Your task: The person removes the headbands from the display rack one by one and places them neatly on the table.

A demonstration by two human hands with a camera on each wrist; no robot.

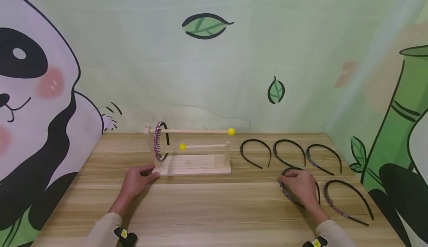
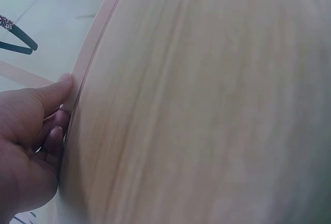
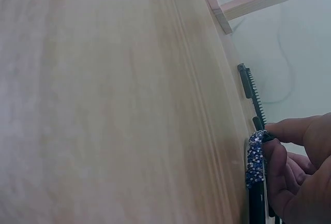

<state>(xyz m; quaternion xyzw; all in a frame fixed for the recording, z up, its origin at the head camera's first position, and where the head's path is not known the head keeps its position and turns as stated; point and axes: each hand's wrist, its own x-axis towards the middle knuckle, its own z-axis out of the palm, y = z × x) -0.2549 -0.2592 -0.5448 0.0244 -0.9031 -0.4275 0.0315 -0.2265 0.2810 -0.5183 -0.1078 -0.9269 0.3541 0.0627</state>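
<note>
A wooden stand [image 1: 194, 166] with two horizontal rods, each tipped with a yellow ball, is on the table. One glittery headband [image 1: 157, 143] with comb teeth hangs on the upper rod near its left end. My left hand [image 1: 136, 181] grips the left end of the stand's base, thumb at the front corner. At the right, my right hand [image 1: 301, 184] pinches a black headband [image 3: 255, 159] with blue and silver glitter, which is at the tabletop; the hand covers part of it. In the left wrist view, the fingers [image 2: 54, 92] meet the base's edge.
Behind the right hand, a row of black headbands [image 1: 255, 140] lies on the table [image 1: 207, 210]. Another headband [image 1: 354, 187] with pinkish glitter lies to its right. A printed cloth backdrop [image 1: 150, 54] stands behind the table's far edge.
</note>
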